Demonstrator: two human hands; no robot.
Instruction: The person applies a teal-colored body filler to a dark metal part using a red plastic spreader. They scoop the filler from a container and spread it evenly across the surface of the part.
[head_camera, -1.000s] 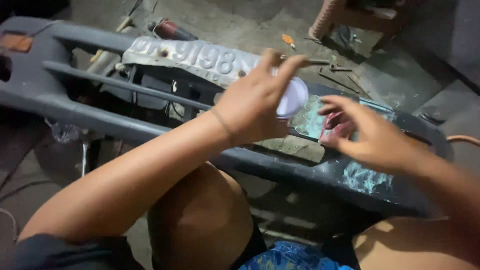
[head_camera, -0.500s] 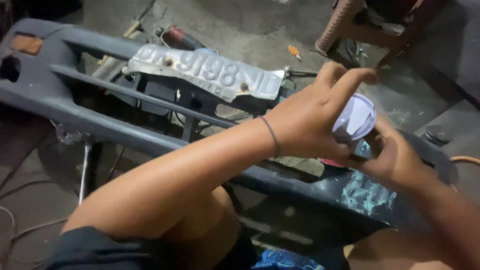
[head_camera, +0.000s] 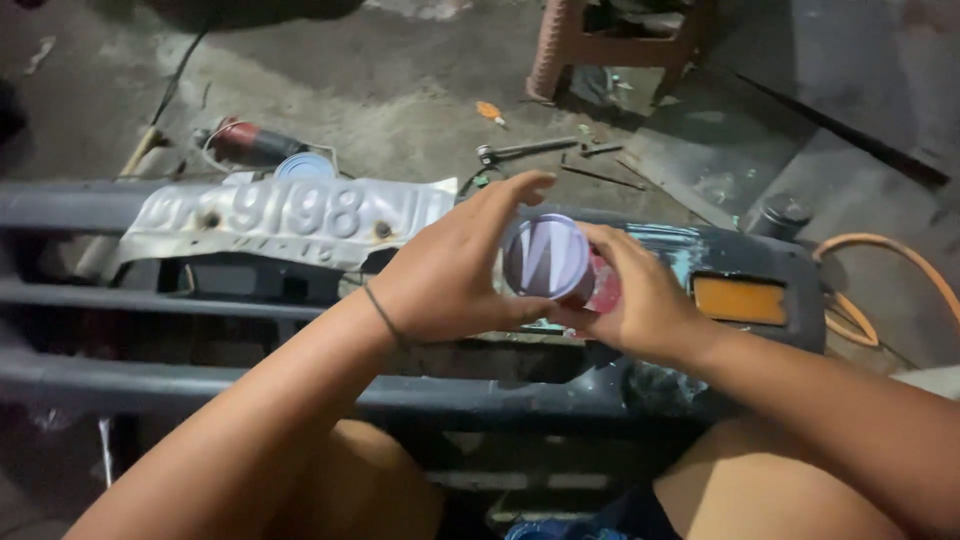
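A: Can, small and round, red body with a pale lilac lid facing the camera. Position: centre of view, held above the dark grey bumper that runs across from 9 to 3 o'clock.

B: Grip noted?

A: Left hand comes in from 8 o'clock. Fingers curled around the lid's rim, index finger over the top edge, thumb under it. Clamped on the lid. Right hand comes in from 4 o'clock, fingers wrapped tight around the red body behind the lid.

B: Surroundings?

A: Bent white number plate at 10 o'clock on the bumper's upper bar. Orange reflector at 3 o'clock, just beside the right hand. On the concrete floor at 12 o'clock, a ratchet wrench; past it, a reddish stool. Orange hose curves at far 3 o'clock. Red cylinder at 11 o'clock, kind unclear.
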